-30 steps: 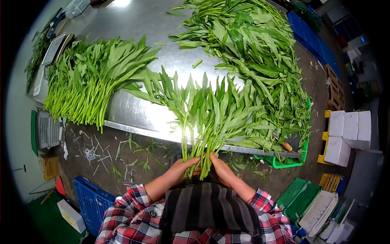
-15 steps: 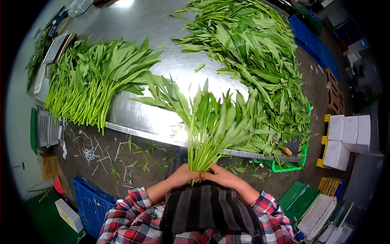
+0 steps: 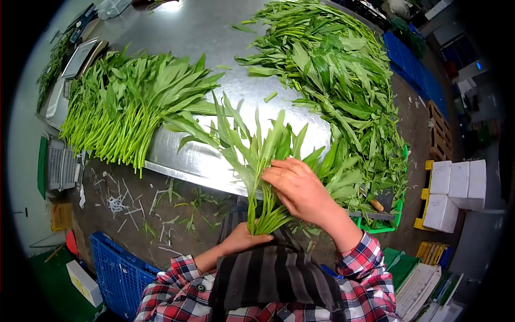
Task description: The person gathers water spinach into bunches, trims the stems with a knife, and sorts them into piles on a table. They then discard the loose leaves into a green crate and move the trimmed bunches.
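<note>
My left hand [image 3: 245, 239] is closed round the lower stems of a bunch of water spinach [image 3: 271, 212], close to my striped apron. The leaves fan out over the front edge of the metal table. Higher up the bunch, my right hand [image 3: 303, 190] has its fingers bent and pressed together on the stems and leaves; its fingertips are partly hidden among them. To the left lies a neat row of water spinach [image 3: 118, 107], stems toward me. A large loose heap of the same greens [image 3: 343, 75] covers the right side of the table.
The metal table [image 3: 214, 32] has a scale [image 3: 80, 56] at its far left. A knife with a wooden handle [image 3: 377, 205] lies by the right front corner, above a green crate [image 3: 397, 220]. White boxes [image 3: 450, 182] stand at right, a blue crate [image 3: 120, 273] at lower left.
My right hand has left the stem ends and moved up to the leafy part of the bunch. My left hand still holds the stems low down.
</note>
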The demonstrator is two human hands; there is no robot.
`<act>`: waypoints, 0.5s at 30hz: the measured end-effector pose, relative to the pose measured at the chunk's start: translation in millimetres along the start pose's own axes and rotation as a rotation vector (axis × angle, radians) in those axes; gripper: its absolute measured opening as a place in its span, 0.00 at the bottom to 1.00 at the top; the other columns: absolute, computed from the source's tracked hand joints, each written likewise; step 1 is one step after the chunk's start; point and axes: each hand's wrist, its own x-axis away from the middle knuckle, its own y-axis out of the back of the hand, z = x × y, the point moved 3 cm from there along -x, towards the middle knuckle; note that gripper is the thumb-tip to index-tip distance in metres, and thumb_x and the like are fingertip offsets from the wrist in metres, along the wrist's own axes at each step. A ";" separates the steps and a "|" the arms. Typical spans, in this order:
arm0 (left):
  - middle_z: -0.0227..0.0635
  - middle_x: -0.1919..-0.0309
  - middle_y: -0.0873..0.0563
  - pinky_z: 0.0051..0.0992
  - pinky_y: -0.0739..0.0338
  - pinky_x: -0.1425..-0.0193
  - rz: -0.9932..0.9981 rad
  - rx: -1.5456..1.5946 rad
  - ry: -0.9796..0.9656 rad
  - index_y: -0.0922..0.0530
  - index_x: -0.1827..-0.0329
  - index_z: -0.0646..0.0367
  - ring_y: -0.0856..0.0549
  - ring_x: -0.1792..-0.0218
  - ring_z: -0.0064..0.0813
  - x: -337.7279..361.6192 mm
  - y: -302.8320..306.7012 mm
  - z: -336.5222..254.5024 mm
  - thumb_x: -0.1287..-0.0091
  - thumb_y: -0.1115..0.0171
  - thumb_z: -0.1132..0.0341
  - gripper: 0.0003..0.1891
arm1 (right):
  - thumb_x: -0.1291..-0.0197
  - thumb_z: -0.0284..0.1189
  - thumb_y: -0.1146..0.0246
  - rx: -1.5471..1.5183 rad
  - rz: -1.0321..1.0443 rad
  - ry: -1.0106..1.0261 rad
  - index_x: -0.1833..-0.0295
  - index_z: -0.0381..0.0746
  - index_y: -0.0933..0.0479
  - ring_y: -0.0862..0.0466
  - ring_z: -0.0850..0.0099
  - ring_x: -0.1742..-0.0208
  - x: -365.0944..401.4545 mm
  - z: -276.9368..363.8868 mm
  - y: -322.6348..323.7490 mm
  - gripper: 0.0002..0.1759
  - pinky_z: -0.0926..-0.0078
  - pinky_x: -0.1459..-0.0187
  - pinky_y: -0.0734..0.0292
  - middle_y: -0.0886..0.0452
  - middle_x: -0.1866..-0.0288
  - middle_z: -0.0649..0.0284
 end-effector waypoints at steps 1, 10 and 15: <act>0.26 0.62 0.18 0.18 0.28 0.58 -0.001 0.006 -0.001 0.22 0.50 0.61 0.23 0.63 0.14 0.5 1.8 1.4 0.40 0.34 0.66 0.16 | 0.47 0.21 0.40 0.067 0.012 0.015 0.48 0.39 0.28 0.26 0.59 0.44 0.3 -2.8 -2.8 0.19 0.59 0.40 0.36 0.23 0.51 0.59; 0.23 0.72 0.20 0.15 0.31 0.67 -0.017 0.009 0.155 0.22 0.56 0.60 0.24 0.71 0.13 1.2 12.4 -5.1 0.42 0.33 0.69 0.12 | 0.53 0.26 0.36 0.328 -0.024 -0.046 0.60 0.40 0.24 0.23 0.61 0.57 19.7 -21.0 -21.1 0.12 0.63 0.49 0.30 0.23 0.61 0.59; 0.23 0.72 0.20 0.15 0.31 0.67 -0.022 -0.079 0.154 0.22 0.56 0.60 0.24 0.71 0.13 2.1 14.1 -19.6 0.42 0.32 0.68 0.13 | 0.56 0.26 0.39 0.335 -0.028 0.228 0.57 0.42 0.22 0.24 0.64 0.59 -1.3 -13.0 -20.7 0.15 0.67 0.56 0.28 0.23 0.59 0.61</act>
